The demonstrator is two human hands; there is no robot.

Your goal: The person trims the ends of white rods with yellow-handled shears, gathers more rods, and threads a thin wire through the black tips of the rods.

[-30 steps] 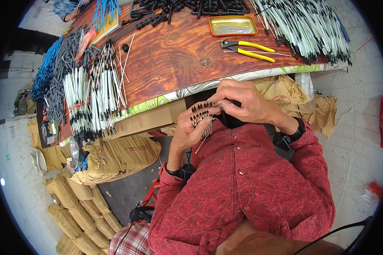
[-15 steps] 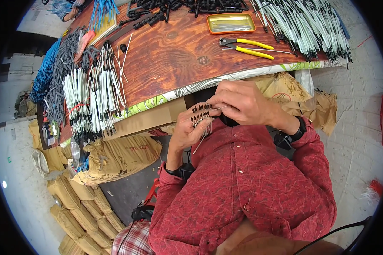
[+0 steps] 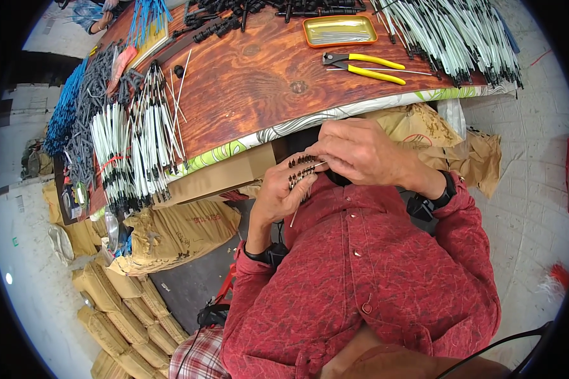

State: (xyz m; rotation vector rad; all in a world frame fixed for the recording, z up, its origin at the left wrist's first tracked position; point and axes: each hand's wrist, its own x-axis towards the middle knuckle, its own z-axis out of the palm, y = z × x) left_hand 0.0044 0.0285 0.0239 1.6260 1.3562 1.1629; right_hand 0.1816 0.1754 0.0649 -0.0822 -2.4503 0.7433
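My left hand (image 3: 283, 191) is closed around a bunch of thin pale rods with black tips (image 3: 302, 169), held in front of my chest just off the table's near edge. The black tips stand in rows above the fingers. My right hand (image 3: 359, 151) is closed in a pinch at the tips' right side, its fingertips meeting my left fingers. A thin pale rod (image 3: 321, 164) runs from the right fingertips toward the bunch. Its ends are partly hidden by the fingers. One rod pokes out below my left hand.
On the wooden table (image 3: 246, 95) lie yellow-handled cutting pliers (image 3: 367, 67), an orange-rimmed tray (image 3: 340, 31) of thin metal pins, and bundles of white rods (image 3: 449, 38). More white rods (image 3: 128, 151), grey pieces and blue rods (image 3: 66, 107) are at left. Another person's hand (image 3: 101, 24) shows far left.
Both hands stay close together at the bunch. The left hand and the black tips have turned slightly, and the thin rod at the right fingertips looks shorter and more tilted.
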